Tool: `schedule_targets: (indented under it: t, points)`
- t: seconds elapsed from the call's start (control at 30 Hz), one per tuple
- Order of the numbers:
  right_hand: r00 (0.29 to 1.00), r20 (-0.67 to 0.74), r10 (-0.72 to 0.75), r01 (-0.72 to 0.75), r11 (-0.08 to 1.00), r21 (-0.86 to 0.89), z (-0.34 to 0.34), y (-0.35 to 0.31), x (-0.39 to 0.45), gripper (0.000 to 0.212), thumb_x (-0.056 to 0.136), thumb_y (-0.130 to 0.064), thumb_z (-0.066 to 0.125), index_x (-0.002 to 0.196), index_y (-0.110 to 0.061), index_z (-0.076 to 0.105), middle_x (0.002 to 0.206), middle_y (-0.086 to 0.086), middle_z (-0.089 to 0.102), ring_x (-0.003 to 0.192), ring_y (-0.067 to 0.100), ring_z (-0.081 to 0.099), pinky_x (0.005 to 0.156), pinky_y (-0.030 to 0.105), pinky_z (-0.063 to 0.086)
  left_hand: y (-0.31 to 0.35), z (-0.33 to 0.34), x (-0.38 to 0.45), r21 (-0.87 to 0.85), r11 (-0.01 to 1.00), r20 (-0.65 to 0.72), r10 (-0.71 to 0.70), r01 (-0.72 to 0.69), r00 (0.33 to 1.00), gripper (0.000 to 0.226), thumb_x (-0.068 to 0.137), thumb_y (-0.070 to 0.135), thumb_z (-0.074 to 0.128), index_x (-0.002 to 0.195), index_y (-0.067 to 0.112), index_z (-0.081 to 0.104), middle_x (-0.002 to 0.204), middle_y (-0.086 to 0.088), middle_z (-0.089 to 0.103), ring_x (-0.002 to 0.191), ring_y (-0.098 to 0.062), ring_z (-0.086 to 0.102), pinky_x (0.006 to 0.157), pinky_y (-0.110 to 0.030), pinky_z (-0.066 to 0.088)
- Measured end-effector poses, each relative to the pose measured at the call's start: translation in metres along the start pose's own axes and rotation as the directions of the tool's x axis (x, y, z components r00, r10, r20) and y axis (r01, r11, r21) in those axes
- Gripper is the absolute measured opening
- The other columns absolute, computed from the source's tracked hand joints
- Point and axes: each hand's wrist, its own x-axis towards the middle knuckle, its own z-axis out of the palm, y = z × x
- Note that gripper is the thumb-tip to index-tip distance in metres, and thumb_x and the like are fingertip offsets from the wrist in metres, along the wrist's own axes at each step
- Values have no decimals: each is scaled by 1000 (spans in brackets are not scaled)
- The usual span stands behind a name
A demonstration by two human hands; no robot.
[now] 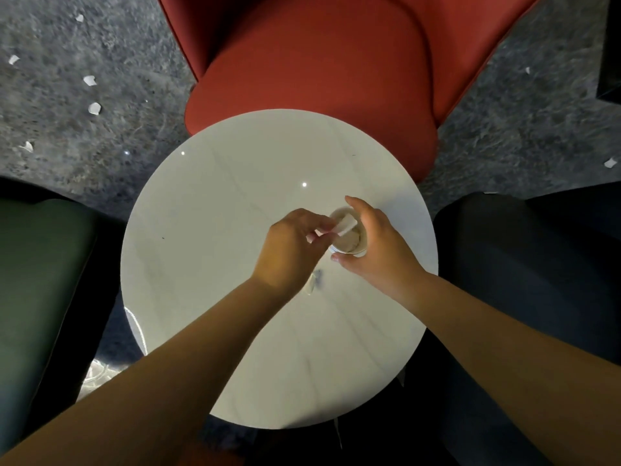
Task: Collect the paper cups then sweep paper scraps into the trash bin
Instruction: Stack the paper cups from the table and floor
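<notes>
A white paper cup [349, 245] stands upright on the round white table [235, 203], right of its middle. My right hand [376, 243] grips the cup from the right, fingers curled round its wall. My left hand [292, 243] pinches a white paper scrap [346, 226] over the cup's mouth. Inside the cup lie more pale scraps. Several white paper scraps [94, 108] lie on the dark speckled floor at the upper left, and one more floor scrap [610, 162] lies at the right. No trash bin is in view.
A red armchair [319, 62] stands behind the table. A dark green seat [40, 264] is at the left, a dark blue seat [537, 257] at the right. The table top shows a faint reflection below my hands.
</notes>
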Motion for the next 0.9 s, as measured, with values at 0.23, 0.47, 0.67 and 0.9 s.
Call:
schedule_targets:
  t: [0.23, 0.47, 0.67, 0.9]
  points:
    - [1000, -17, -11, 10, 999, -52, -2, 6, -3, 87, 70, -33, 80, 142, -34, 31, 130, -6, 47, 114, 11, 49, 88, 22, 44, -59, 3, 13, 163, 949, -142, -249, 271, 958, 23, 92, 15, 63, 113, 20, 68, 114, 1, 63, 82, -5, 56, 75, -6, 37]
    - [1000, -19, -13, 12, 998, -59, -8, 14, -7, 86, 70, -31, 79, 142, -35, 31, 131, -7, 46, 114, 12, 49, 91, 27, 47, -83, 30, 27, 356, 927, 109, -166, 118, 980, 58, 83, 16, 73, 136, 22, 52, 138, 2, 52, 128, -22, 39, 105, -28, 34]
    - [1000, -2, -24, 24, 999, -43, -8, 14, -6, 86, 71, -30, 78, 143, -35, 30, 131, -6, 46, 115, 14, 49, 93, 33, 48, -90, 30, 32, 479, 877, 130, -37, -30, 991, 31, 86, 5, 62, 115, 17, 66, 120, -1, 64, 114, -26, 51, 91, -28, 41]
    - [1000, 0, -17, 17, 1000, -17, -8, 14, -7, 86, 72, -32, 78, 143, -37, 30, 130, -6, 46, 114, 14, 49, 93, 32, 47, -94, 24, 27, 464, 885, 85, -80, 32, 993, 15, 89, 9, 62, 100, 12, 72, 96, -6, 66, 90, -28, 60, 72, -28, 42]
